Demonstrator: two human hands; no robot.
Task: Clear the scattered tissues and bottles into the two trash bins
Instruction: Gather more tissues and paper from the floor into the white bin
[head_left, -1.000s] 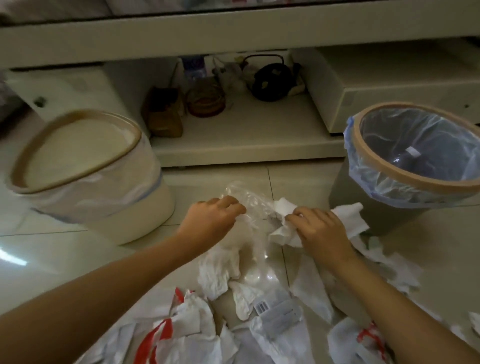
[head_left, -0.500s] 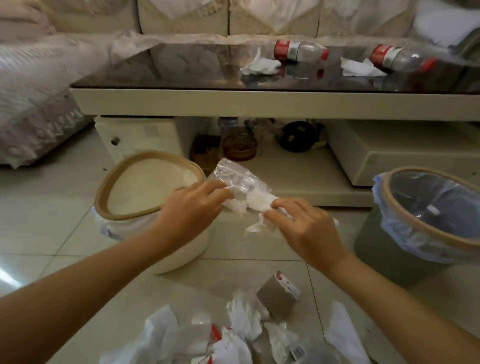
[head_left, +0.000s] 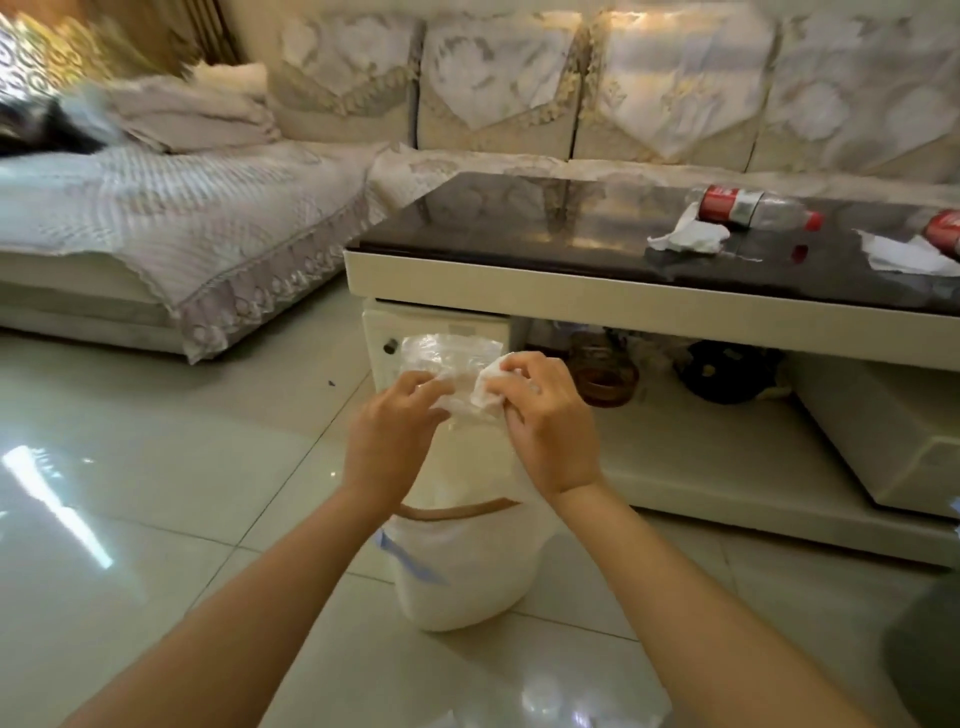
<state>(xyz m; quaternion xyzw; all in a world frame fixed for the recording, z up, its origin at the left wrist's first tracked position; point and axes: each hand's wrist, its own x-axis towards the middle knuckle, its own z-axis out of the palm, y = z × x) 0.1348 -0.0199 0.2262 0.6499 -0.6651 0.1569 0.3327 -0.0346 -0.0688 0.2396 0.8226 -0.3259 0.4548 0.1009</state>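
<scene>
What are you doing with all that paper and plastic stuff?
A person is tidying up. Both hands hold rubbish above the white bin: the left hand pinches a clear plastic wrapper, and the right hand grips a crumpled tissue. Nothing has dropped in yet. On the coffee table two bottles and some tissues wait to be cleared.

I note a white tissue (head_left: 488, 389) beside a clear bag (head_left: 441, 358); below my grip, a cream bin (head_left: 467, 566), tan-rimmed; beyond it, red-labelled bottles (head_left: 753, 208) on a black tabletop (head_left: 545, 218).
</scene>
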